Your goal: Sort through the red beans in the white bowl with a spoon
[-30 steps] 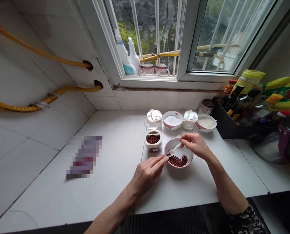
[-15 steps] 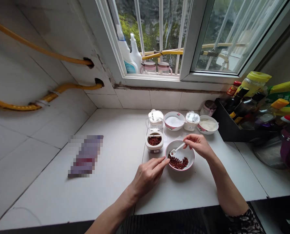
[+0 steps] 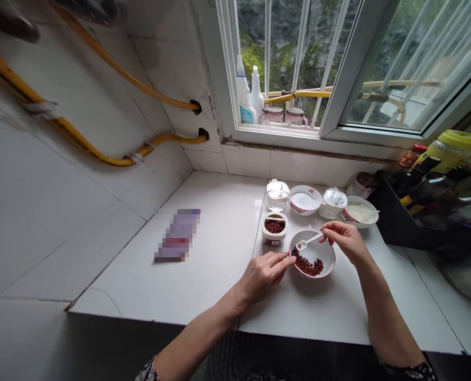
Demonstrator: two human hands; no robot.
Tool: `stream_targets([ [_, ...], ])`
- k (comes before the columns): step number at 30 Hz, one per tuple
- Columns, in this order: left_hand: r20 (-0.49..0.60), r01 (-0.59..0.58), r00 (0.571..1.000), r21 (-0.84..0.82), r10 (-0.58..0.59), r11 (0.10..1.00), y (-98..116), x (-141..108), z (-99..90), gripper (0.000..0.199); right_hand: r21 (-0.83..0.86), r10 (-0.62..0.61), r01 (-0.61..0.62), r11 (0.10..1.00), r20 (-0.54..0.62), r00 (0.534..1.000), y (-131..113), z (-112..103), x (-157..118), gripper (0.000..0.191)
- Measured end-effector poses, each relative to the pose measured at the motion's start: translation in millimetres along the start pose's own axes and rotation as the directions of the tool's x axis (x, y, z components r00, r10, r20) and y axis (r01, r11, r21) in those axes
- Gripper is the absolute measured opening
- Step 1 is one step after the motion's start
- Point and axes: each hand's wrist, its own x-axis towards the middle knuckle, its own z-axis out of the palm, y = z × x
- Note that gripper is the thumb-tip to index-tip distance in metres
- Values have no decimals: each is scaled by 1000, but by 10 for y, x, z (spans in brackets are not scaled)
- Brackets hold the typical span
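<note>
My right hand pinches the handle end of a small white spoon. The spoon's scoop hangs over a white bowl with a pink rim, and a few dark bits lie in it. Reddish-brown peppercorns, by their look Sichuan pepper, are gathered at the bowl's near left side. With its fingers at the left rim, my left hand holds the bowl; its thumb is hidden. Just left of the bowl stands an open seasoning jar holding more of the same peppercorns.
Behind are a seasoning jar with its lid raised, a bowl of white grains, a lidded jar and a bowl of pale powder. A black bottle box stands right. A blurred purple packet lies left.
The camera view has turned left, so everything sits further right in the picture. Both hands keep almost the same place at the bowl, and the spoon stays over it.
</note>
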Motion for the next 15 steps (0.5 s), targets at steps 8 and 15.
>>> stream_targets([
  [8,-8,-6,1000,-4,6,1000,-30,-33,35,29,45,-150,160,986,-174,973,-175,185,73,30],
  [15,25,15,1000,-10,-14,1000,-35,-60,52,33,-245,-448,397,885,-208,870,-298,607,5,19],
])
